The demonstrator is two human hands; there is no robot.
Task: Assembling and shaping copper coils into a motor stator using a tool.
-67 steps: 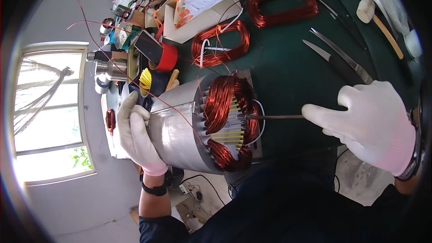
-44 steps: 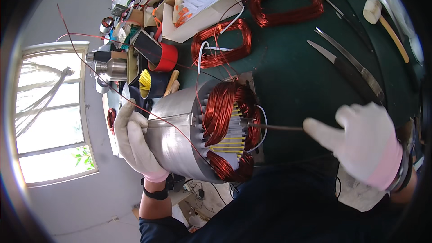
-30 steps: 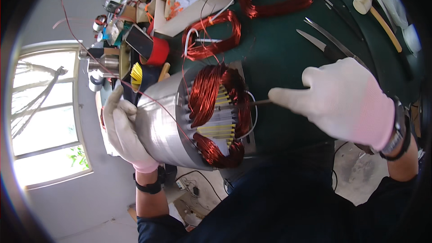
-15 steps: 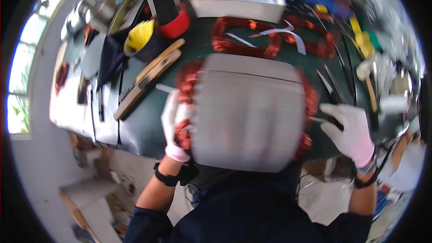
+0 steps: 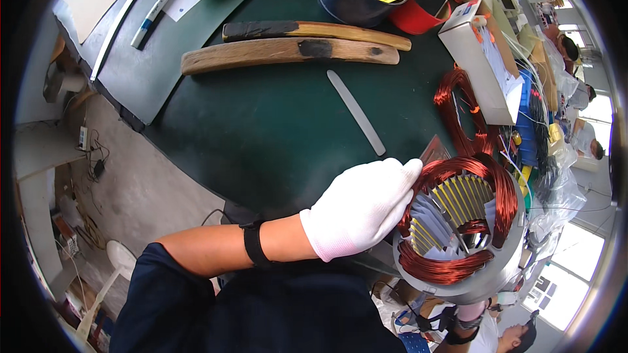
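A motor stator (image 5: pixel 513 255) with a grey metal shell rests at the right, its open end facing me. Red-brown copper coils (image 5: pixel 445 268) bulge from that end. Inside the bore, slots lined with yellow and pale insulation strips (image 5: pixel 451 196) show. My left hand (image 5: pixel 366 206), in a white glove, is closed at the coil's left side, fingertips pressed together on the winding. Behind the stator's lower edge, only the pink cuff and wrist of my right hand (image 5: pixel 470 314) show clearly; its fingers are hidden. A flat pale strip (image 5: pixel 356 112) lies on the green table beyond my left hand.
Two curved wooden bars (image 5: pixel 288 53) lie on the green tabletop (image 5: pixel 261 124). Behind them stands a dark tub (image 5: pixel 350 0) of yellow strips. Another copper coil (image 5: pixel 461 108) sits beside a white box (image 5: pixel 481 68). Other people are in the background at right.
The view has swung left, and the stator now appears at the right with its bore showing. My right hand, earlier open beside the stator, is now mostly behind it. My left stays at the coil.
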